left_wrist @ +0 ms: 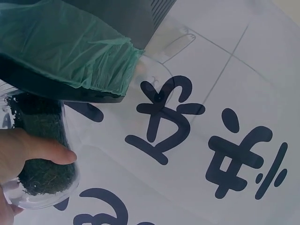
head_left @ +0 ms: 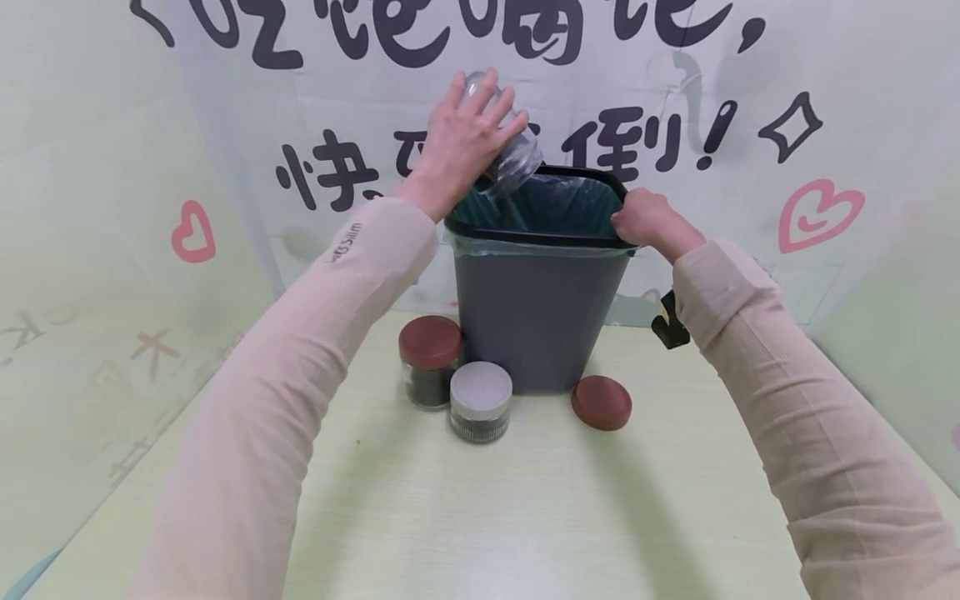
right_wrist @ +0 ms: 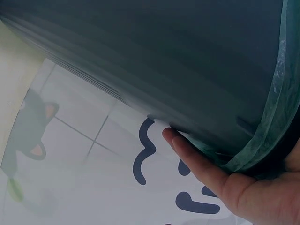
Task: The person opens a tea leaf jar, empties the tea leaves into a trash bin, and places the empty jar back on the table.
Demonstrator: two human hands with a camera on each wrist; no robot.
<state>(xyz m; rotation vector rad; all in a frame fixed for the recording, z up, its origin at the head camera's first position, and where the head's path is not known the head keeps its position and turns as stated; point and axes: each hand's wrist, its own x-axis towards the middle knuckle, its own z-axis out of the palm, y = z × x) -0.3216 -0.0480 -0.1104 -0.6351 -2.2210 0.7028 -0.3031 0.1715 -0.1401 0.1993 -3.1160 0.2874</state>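
Note:
My left hand [head_left: 461, 142] grips a clear jar [head_left: 519, 163], tilted with its mouth down at the left of the bin's opening. Dark green, dried leaf-like bits [left_wrist: 47, 176] show inside it in the left wrist view; my thumb lies across the jar wall. The grey trash bin [head_left: 536, 308] stands upright with a thin green liner [left_wrist: 93, 56] folded over its black rim [head_left: 540, 239]. At the bin's right corner my right hand [head_left: 648, 218] holds the rim, fingers [right_wrist: 197, 161] along the outside below it in the right wrist view. The bin's bottom inside is hidden.
Before the bin on the pale table [head_left: 480, 517] stand a red-lidded jar [head_left: 431, 343] with dark contents and a white-lidded jar [head_left: 482, 390]. A loose red lid [head_left: 602, 402] lies to their right. A printed sheet [head_left: 750, 150] hangs behind the bin.

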